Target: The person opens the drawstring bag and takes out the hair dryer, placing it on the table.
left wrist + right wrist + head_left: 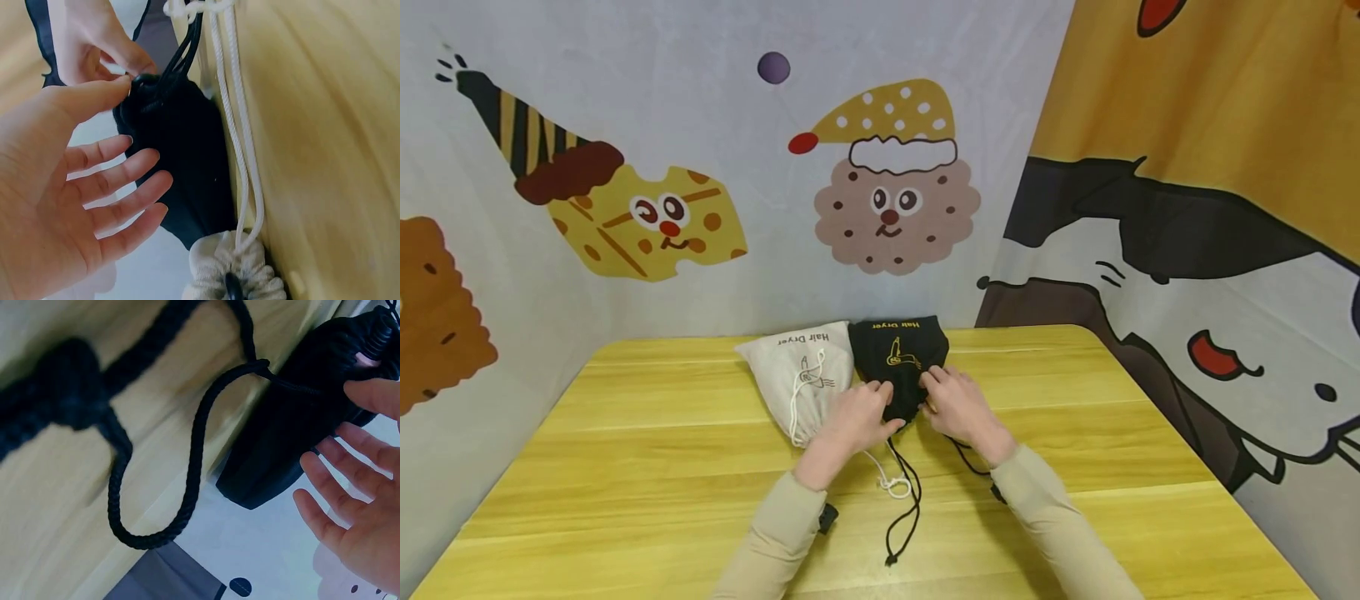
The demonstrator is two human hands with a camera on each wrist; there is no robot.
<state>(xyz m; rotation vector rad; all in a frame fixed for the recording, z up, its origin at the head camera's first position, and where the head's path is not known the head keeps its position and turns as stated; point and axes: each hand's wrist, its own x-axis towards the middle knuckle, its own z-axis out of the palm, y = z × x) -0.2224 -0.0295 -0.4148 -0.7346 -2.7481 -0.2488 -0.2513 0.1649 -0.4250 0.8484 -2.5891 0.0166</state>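
A black drawstring pouch [898, 337] with a yellow dryer drawing and upside-down "Hair Dryer" lettering lies at the table's far edge. My left hand [856, 414] is at its gathered mouth on the left side; in the left wrist view the thumb [109, 94] touches the mouth and the other fingers are spread and relaxed. On the opposite side is my right hand [957, 404], its fingers [325, 478] loosely extended along the black fabric. A beige pouch [767, 358] with the same print lies immediately left, partly behind my left hand.
A black cord loop [904, 525] trails from the black pouch toward the near side of the wooden table [625, 492]. The white cord [893, 483] lies beside it. A cartoon-printed cloth [700, 108] hangs right behind the table and along its sides.
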